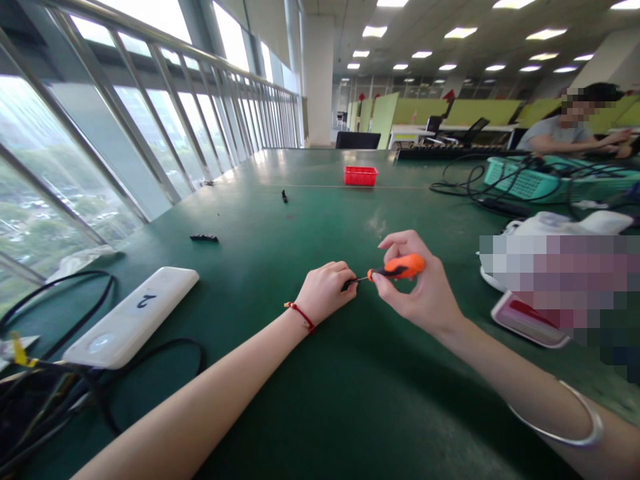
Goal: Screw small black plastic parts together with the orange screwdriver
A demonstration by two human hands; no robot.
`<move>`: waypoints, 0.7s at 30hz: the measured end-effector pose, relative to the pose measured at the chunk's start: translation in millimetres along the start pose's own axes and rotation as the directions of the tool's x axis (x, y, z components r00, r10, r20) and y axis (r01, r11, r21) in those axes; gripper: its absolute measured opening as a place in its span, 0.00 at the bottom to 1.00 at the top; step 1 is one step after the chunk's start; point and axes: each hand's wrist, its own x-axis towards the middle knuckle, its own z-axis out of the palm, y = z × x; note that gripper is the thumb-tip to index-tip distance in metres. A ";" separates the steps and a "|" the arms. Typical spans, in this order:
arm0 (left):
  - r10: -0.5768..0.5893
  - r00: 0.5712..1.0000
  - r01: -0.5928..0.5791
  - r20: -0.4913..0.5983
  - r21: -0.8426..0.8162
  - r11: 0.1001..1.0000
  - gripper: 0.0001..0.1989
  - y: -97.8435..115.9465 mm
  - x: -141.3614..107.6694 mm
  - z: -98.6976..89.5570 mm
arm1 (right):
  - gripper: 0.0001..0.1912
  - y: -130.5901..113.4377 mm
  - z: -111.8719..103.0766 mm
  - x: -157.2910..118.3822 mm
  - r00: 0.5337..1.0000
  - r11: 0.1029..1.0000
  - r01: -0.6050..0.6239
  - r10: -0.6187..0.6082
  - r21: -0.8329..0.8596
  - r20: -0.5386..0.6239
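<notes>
Over the green table, my left hand (327,290) is closed around a small black part (349,285), most of which the fingers hide. A screwdriver (405,267) with an orange and black handle is held in my right hand (425,293), between thumb and fingers. Its thin metal shaft points left, and the tip meets the black part at the left fingertips. Whether the tip sits in a screw cannot be made out. Farther off to the left lie a black strip-like piece (204,238) and a smaller black piece (285,196).
A red plastic bin (361,177) stands farther back. At left are a white box marked 2 (145,310) and black cables (185,341). To the right are a teal basket (525,190) with cables and a pink-edged flat object (530,323). A person (565,133) sits beyond.
</notes>
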 end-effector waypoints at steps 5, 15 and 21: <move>-0.024 1.000 0.024 0.002 0.013 1.000 0.08 -1.3 -0.1 1.6 | 0.11 3.4 -5.7 -2.9 0.989 0.995 0.050 -0.038 0.089 -0.140; -0.012 0.974 0.015 -0.225 0.009 1.000 0.07 -10.0 -0.4 3.9 | 0.07 58.1 20.2 -12.8 0.991 0.982 0.125 -0.115 -0.140 0.074; 0.116 0.938 -0.105 -0.326 0.051 0.993 0.09 -7.3 -1.8 0.9 | 0.09 61.9 20.7 -13.4 0.994 0.988 0.069 -0.057 -0.139 0.093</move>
